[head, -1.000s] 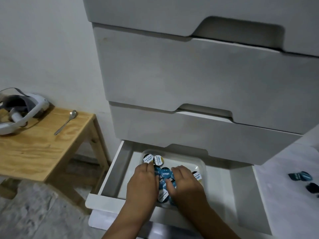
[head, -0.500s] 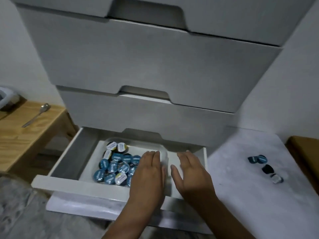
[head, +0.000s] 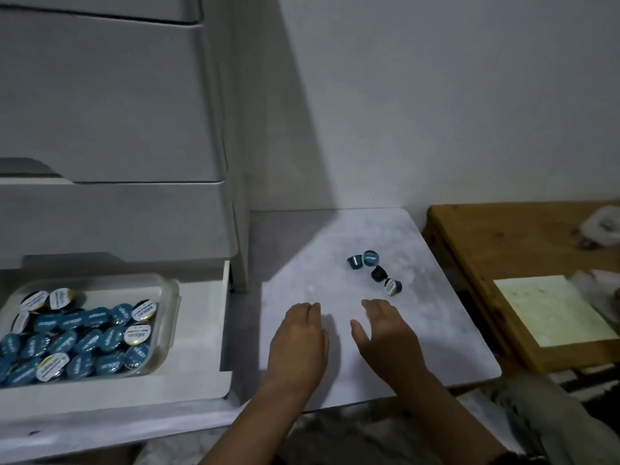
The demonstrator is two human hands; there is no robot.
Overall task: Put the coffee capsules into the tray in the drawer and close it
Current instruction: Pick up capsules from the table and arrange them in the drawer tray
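You have a pale marbled desk (head: pixel 436 330) in front of you, pushed into the corner of a plain white wall (head: pixel 436 95), with a white chest of drawers (head: pixel 117 112) on its left and a wooden table (head: pixel 503 243) on its right. The bottom drawer (head: pixel 201 330) stands open — its clear tray (head: pixel 169 317) is packed with coffee capsules (head: pixel 84 340), foil lids up, mostly teal and a few white. Four loose capsules (head: pixel 375 271) lie tipped in a small cluster on the desk. Your left hand (head: pixel 298 344) and right hand (head: pixel 389 337) hover just short of them, fingers straight and close together, holding nothing.
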